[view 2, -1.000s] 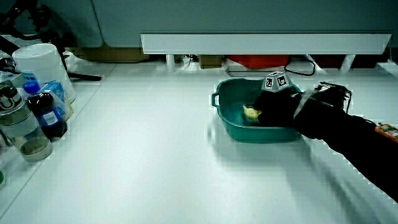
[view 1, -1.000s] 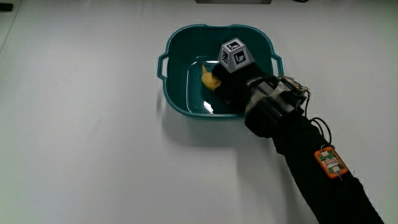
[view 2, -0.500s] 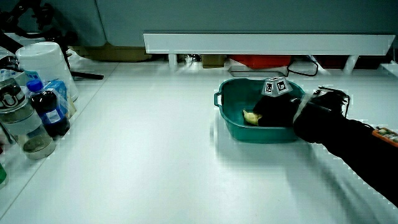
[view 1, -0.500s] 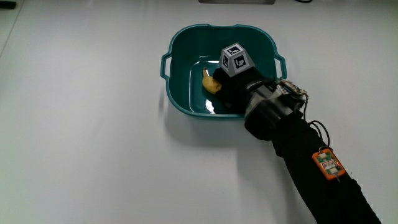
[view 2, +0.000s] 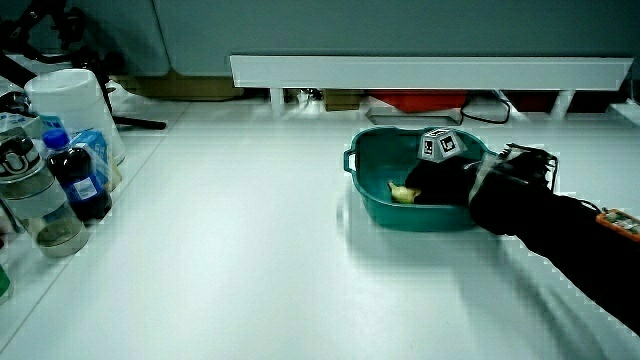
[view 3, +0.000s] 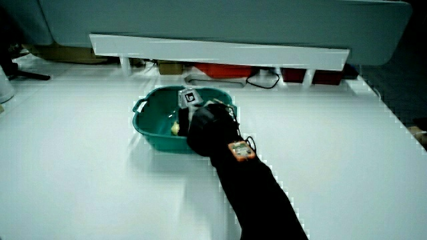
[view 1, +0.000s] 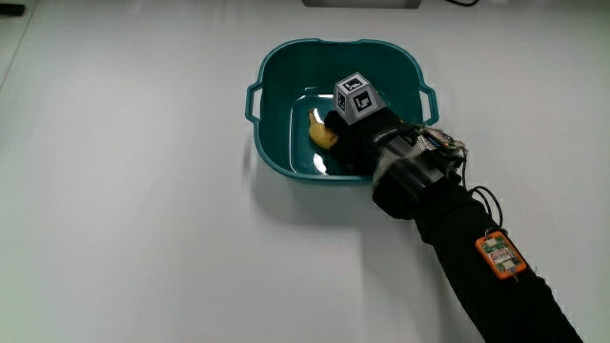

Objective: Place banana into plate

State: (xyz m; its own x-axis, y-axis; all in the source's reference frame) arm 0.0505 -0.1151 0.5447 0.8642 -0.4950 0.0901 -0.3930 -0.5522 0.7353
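Main view: the hand [view 1: 355,133] reaches into a teal basin with two handles [view 1: 272,143], its forearm [view 1: 467,262] crossing the basin's rim nearest the person. The banana [view 1: 322,132] lies on the basin floor, touching the fingertips — whether the fingers actually grip it I cannot tell, as the glove hides them. The patterned cube [view 1: 355,98] sits on the hand's back. In a side view, bottles [view 2: 72,180] and a white container [view 2: 68,105] stand at the table's edge, well apart from the basin.
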